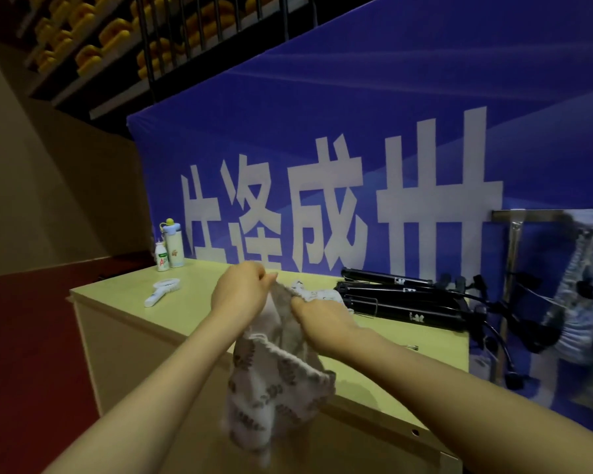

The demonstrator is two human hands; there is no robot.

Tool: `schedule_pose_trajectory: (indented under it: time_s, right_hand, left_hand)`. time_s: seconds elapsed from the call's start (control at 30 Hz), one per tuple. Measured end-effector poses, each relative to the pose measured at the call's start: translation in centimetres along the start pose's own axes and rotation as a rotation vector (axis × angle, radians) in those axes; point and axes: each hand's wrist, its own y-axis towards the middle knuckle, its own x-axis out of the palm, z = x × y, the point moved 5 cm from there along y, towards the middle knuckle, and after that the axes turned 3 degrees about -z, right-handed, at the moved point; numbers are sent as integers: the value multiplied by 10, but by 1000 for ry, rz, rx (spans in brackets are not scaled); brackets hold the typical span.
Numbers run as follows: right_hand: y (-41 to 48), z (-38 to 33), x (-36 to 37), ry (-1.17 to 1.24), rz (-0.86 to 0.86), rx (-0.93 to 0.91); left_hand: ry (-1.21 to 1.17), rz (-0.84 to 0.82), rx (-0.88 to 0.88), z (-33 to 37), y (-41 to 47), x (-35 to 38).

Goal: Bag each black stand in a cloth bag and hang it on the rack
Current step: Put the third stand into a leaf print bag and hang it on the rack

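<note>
— So, where is the cloth bag?
— Held up between both hands. The left grip and right grip pinch its top edge, and the rest hangs below them over the surface.
— And the black stands?
— Lying on the surface beyond the right grip, near the rack.

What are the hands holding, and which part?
The left hand and right hand both pinch the cloth bag at its upper end; the rest hangs down.
</note>
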Motion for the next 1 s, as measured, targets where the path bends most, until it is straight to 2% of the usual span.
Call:
schedule_pose_trajectory:
  time_s: [0.07, 0.2, 0.3, 0.43, 0.6, 0.73, 0.9, 1.0]
  right_hand:
    - [-1, 23, 3, 0, -51, 84]
    - [-6, 50, 2, 410, -204, 231]
    - [-11, 50, -2, 510, -196, 201]
    - [-17, 34, 9, 807, -337, 168]
    - [-10, 26, 23, 841, -382, 167]
    - [-4, 37, 27, 869, -292, 180]
    - [-2, 83, 32, 1098, -32, 312]
    - [-2, 124, 47, 970, 74, 443]
  left_hand:
    - [142, -80, 65, -4, -3, 15]
    - [132, -115, 179, 7, -10, 39]
    - [37, -131, 151, 15, -9, 46]
    - [-3, -139, 148, 25, -7, 51]
    - [2, -126, 147, 24, -4, 48]
    - [-35, -80, 95, 13, 10, 53]
    - [-278, -64, 11, 10, 23, 86]
    - [-408, -103, -66, 13, 31, 114]
